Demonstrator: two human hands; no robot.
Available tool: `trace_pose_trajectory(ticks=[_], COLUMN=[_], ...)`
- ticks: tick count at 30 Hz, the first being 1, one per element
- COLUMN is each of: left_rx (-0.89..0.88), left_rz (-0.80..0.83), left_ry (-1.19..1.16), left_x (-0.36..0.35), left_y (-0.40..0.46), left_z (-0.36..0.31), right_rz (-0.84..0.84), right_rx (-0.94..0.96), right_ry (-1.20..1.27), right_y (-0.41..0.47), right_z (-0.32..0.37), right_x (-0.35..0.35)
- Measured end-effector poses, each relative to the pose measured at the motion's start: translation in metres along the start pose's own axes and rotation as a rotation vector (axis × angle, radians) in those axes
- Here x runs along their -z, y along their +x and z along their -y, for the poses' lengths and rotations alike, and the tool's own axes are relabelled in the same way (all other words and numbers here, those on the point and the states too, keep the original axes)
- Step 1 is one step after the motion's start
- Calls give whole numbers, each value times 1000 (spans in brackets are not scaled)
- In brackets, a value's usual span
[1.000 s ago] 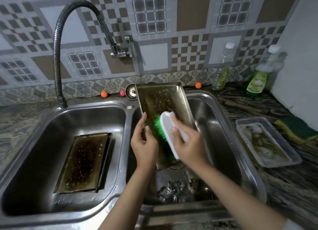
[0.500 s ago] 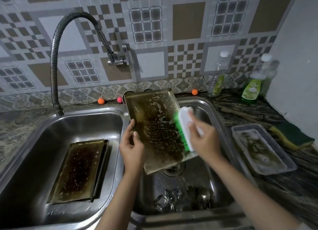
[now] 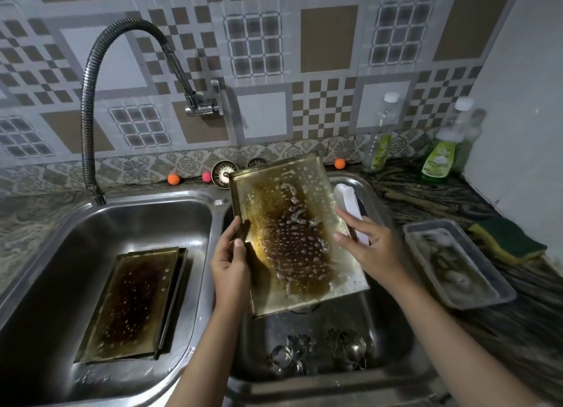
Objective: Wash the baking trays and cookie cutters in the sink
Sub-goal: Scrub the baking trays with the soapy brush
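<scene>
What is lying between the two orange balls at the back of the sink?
In the head view: a pink ball, a metal sink strainer and the held baking tray's top edge.

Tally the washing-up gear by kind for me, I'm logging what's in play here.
Baking trays: 2, held tray, tray in left basin
Bottles: 2, left bottle, right bottle
Brushes: 1, brush
Sponges: 1, sponge
Plastic tubs: 1, tub
Total: 7

home kitchen (double sink (image 3: 213, 211), tiles (image 3: 329, 37))
</scene>
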State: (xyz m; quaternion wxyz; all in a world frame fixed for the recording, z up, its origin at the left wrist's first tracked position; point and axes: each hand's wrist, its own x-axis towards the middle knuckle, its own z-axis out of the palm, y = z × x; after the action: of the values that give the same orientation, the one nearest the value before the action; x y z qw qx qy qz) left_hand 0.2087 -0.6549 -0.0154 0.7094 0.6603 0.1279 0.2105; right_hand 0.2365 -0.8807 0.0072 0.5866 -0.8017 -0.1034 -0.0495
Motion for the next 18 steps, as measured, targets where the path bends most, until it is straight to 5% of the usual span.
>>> trace_pose_trajectory(ticks=[6,12,18], left_rx=[44,-105,132], left_rz=[127,374,509], left_ry=[199,305,239], left_x=[-5,-33,-60], left_y=[6,2,6], left_z=[19,-9,-33], right_rz=[-131,-131,6], right_rx=[-1,58,70], right_ry=[193,0,46], right_y=[-5,-4,-12], right_z=[7,2,-1], right_x=[-10,-23,-32])
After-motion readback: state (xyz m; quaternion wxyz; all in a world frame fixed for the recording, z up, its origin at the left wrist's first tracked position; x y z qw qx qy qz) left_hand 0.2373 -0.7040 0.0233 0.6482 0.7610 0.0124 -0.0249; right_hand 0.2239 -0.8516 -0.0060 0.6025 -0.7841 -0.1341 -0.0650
